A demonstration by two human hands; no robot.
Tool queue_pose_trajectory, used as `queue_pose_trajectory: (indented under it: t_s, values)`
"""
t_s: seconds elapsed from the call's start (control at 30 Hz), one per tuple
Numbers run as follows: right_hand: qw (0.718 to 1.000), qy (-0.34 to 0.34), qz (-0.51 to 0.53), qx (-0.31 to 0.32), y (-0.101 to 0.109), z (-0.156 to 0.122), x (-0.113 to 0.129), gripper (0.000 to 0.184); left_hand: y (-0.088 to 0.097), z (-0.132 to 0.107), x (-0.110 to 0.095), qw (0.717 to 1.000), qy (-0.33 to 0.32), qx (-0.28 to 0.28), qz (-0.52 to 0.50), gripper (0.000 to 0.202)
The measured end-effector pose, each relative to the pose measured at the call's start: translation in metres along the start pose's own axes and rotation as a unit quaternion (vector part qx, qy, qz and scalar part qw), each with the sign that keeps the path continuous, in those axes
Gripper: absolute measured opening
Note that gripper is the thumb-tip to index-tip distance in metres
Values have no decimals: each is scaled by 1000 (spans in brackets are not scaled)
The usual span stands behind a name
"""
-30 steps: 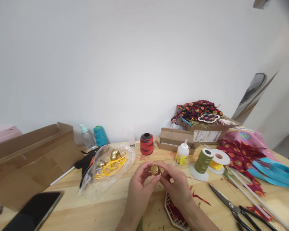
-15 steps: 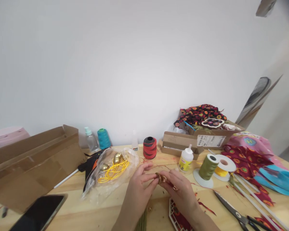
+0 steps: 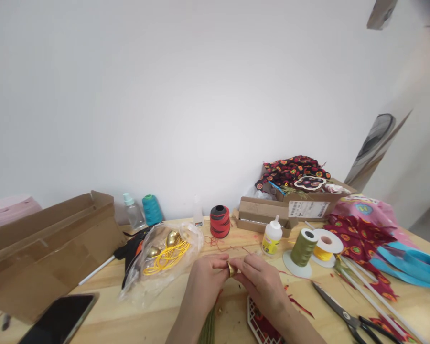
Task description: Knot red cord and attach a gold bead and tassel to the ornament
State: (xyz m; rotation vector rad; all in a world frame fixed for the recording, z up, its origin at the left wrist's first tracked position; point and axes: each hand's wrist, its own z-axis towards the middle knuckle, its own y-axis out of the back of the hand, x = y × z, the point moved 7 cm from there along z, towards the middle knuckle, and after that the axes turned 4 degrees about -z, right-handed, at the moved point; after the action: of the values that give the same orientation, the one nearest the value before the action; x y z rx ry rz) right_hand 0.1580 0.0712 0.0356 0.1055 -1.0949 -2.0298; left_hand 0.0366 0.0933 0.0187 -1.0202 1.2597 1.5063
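My left hand (image 3: 204, 286) and my right hand (image 3: 261, 282) meet over the wooden table (image 3: 93, 310), fingertips pinched together on a small gold bell (image 3: 231, 270). Thin red thread (image 3: 232, 249) trails on the table just behind the bell. A red and white lattice piece (image 3: 260, 322) lies under my right wrist. Green strands (image 3: 209, 329) lie below my left wrist. A clear plastic bag (image 3: 161, 253) with more gold bells and yellow cord rests to the left of my hands.
An open cardboard box (image 3: 46, 248) and a dark phone (image 3: 57, 322) are at the left. A glue bottle (image 3: 271, 236), red spool (image 3: 220, 221), olive spool (image 3: 303, 248), yellow spool (image 3: 324, 246), scissors (image 3: 347, 315), white sticks (image 3: 376, 296), blue ribbon (image 3: 412, 263) and patterned fabric (image 3: 361, 234) crowd the right.
The bell was held up with its round face showing; now both hands have dropped closer to the table and pinch it more tightly, so less of it shows.
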Motion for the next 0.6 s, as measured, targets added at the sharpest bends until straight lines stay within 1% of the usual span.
queue_pose_trajectory:
  t_s: [0.1,0.2,0.4,0.6]
  values:
    - [1000,-8,5,-3,1,0,-2,22,-6,2,-11,996,-32,37,79,24]
    - [1000,-26,18,1,0,0,-7,20,-5,3,-22,992,-48,39,112,21]
    - [994,-46,95,-4,-1,0,-11,15,6,-3,-30,991,-44,33,125,18]
    - [988,-68,140,12,-8,-4,-17,17,17,-7,-24,994,-30,28,98,11]
